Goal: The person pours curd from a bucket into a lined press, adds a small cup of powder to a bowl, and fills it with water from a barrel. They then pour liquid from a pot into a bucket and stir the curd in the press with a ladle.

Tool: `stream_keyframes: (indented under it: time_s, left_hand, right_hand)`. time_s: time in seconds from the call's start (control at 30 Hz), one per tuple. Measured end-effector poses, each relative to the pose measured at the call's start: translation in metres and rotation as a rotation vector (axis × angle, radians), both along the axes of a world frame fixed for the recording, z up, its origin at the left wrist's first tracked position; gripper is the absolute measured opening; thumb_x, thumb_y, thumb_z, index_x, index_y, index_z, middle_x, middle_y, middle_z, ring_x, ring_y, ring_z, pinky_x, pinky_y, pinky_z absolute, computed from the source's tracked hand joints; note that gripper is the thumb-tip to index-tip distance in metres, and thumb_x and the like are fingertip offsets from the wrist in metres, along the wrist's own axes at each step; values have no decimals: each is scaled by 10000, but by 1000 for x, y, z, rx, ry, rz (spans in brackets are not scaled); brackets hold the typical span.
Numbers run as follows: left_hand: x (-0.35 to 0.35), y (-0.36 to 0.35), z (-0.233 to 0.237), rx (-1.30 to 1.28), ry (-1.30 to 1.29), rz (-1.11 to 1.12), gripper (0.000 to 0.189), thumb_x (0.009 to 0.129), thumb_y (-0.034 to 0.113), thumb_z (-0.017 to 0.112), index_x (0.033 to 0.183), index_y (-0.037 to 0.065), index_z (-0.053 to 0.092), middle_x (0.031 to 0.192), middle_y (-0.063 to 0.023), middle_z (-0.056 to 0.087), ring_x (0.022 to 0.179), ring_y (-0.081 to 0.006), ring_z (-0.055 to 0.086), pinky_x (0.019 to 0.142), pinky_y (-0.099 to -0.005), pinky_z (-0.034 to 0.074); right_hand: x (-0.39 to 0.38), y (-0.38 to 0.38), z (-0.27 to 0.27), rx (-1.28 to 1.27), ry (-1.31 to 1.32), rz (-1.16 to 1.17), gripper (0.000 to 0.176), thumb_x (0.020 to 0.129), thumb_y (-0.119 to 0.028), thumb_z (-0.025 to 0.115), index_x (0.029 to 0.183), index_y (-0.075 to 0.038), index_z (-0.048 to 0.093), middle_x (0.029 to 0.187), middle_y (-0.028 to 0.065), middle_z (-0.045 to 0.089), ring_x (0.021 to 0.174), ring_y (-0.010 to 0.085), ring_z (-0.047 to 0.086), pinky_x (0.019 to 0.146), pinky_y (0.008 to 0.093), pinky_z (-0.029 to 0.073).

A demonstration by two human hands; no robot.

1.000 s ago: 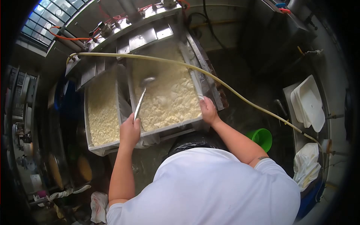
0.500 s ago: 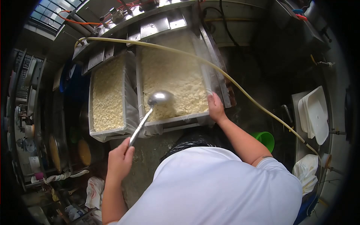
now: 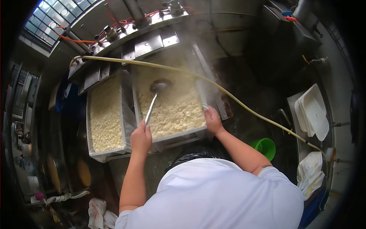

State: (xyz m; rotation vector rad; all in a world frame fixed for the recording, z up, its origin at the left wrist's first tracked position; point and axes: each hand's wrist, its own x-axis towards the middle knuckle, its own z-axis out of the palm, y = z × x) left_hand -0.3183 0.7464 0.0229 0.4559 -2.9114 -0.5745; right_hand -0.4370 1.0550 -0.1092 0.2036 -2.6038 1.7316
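My left hand [image 3: 141, 139] is wrapped round the handle of a long metal ladle [image 3: 151, 106]. Its dark bowl lies over the pale, lumpy curds [image 3: 171, 114] that fill the larger cloth-lined box [image 3: 179, 134]. At that box's near right corner, my right hand [image 3: 213, 120] grips the cloth-covered rim, thumb on top. To the left stands a narrower cloth-lined box [image 3: 110, 152], also full of finer pale crumbs. Steam blurs the far part of the larger box.
A yellow hose [image 3: 228, 93] runs across above the boxes and down to the right. Metal press parts [image 3: 148, 45] stand behind them. A green bucket [image 3: 264, 148] is on the floor at right, with white tubs [image 3: 313, 110] beyond. Shelves line the left.
The ladle has moved farther into the larger box, its bowl turning from shiny to dark. My left hand has gone up and right. My right hand stays at the rim; the view has shifted.
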Motion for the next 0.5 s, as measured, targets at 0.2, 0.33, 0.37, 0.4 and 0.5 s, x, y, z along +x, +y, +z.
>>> stream_keyframes:
  time_s: [0.2, 0.33, 0.37, 0.4, 0.5]
  left_hand:
    - [-53, -4, -4, -60, 138, 6, 392, 1001, 227, 588, 1328, 17, 637, 867, -272, 703, 829, -473, 684, 736, -566, 525]
    - [-93, -1, 5, -125, 28, -33, 401, 1004, 229, 581, 1363, 54, 608, 927, -253, 719, 860, -454, 698, 751, -561, 539]
    - [-104, 5, 13, -144, -48, -36, 406, 1013, 224, 554, 1384, 62, 579, 954, -251, 720, 873, -448, 702, 766, -555, 550]
    - [-119, 8, 10, -142, -49, -37, 406, 1013, 224, 554, 1384, 62, 579, 954, -251, 720, 873, -448, 702, 766, -555, 550]
    - [-138, 18, -8, -196, -180, -111, 411, 1010, 197, 527, 1397, 61, 559, 955, -261, 714, 868, -449, 706, 769, -548, 556]
  right_hand:
    - [2, 1, 12, -22, -69, 27, 539, 1079, -400, 521, 1346, 65, 568, 1311, 294, 596, 1233, 455, 567, 1051, 443, 454]
    - [0, -1, -2, 21, 17, -16, 520, 1078, -386, 521, 1330, 66, 577, 1308, 293, 597, 1221, 452, 572, 1042, 448, 458]
    - [1, -1, -3, 30, 37, -28, 511, 1077, -380, 523, 1322, 64, 581, 1304, 292, 598, 1216, 452, 573, 1038, 451, 458]
    - [1, -1, 0, 31, 36, -29, 511, 1077, -380, 523, 1322, 64, 581, 1304, 292, 598, 1216, 452, 573, 1038, 451, 458]
    - [1, -1, 6, 9, 2, 2, 498, 1074, -367, 523, 1332, 55, 578, 1298, 292, 598, 1215, 456, 567, 1032, 455, 459]
